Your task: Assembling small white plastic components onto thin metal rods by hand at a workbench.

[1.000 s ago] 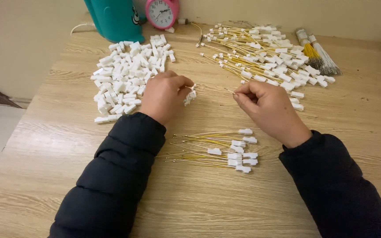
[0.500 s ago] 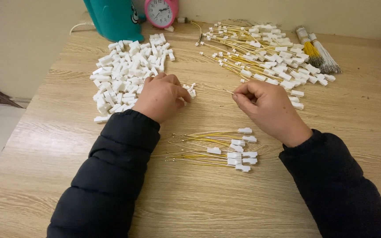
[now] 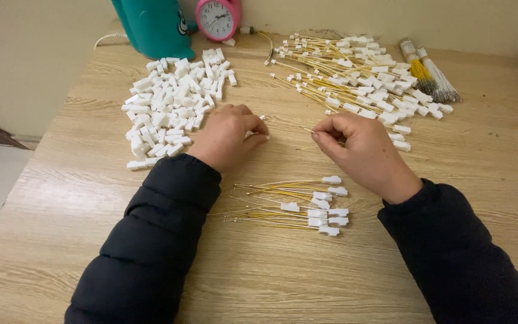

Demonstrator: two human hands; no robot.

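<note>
Finished wires [image 3: 298, 207] lie near my wrists. My left hand [image 3: 226, 137] pinches a white connector [image 3: 253, 135]; my right hand [image 3: 361, 147] pinches a thin wire [image 3: 286, 123] between them. Misaligned, I think the wire could bend.

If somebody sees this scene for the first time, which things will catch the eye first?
Two hands meet mid-table: the left hand pinches a small white connector, the right hand a thin wire. A heap of white connectors lies far left, a pile of yellow wires far right. A pink clock stands behind.
</note>
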